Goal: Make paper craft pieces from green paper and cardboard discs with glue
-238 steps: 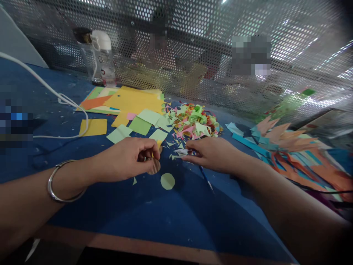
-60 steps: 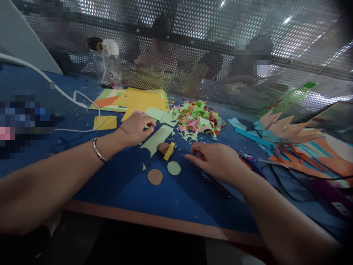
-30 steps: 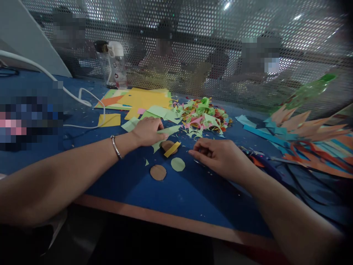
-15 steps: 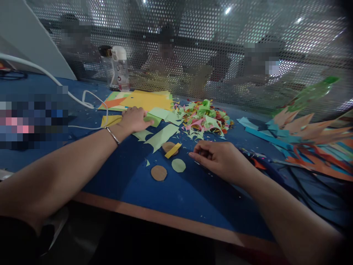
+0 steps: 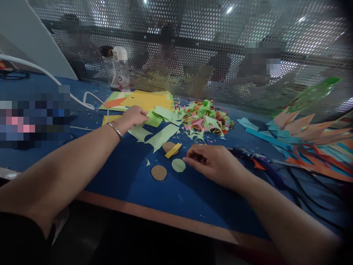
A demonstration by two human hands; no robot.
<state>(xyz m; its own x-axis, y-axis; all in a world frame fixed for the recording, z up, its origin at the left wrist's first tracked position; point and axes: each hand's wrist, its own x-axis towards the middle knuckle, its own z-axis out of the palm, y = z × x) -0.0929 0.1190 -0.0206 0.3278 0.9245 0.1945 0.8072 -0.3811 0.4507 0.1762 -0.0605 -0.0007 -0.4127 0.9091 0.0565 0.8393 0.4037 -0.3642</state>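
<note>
The blue table (image 5: 179, 191) fills the lower frame, and a perforated metal screen (image 5: 220, 55) runs across the top. Other people sit blurred behind the screen. Yellow sheets (image 5: 143, 100) lie at upper centre-left, and a heap of coloured scraps (image 5: 204, 119) lies just right of them.

The left hand (image 5: 135, 116), with a bracelet (image 5: 116, 129) at the wrist, reaches to centre-left. Its fingers bend down onto the edge of a light green piece (image 5: 153, 118). I cannot tell whether they pinch it or only press on it. That piece looks thin and creased, with one edge raised off the table, and it overlaps other green offcuts. As I judge it, a tug could tear it at the crease, or drag the neighbouring offcuts and scraps along with it.

The right hand (image 5: 213, 163) rests at centre. Its fingers are loosely curled with the forefinger stretched forward, and nothing visible is in its grip. It lies just beside a green circle (image 5: 178, 165), apart from it. A brown circle (image 5: 159, 172) sits to the left of the green one. Above them a yellow strip (image 5: 173, 150) lies across a second brown disc. These cut-outs are small, flat and light. A sweep of the right wrist or forearm could likely scatter them or push them into the scrap heap, where they would be hard to pick out.
</note>
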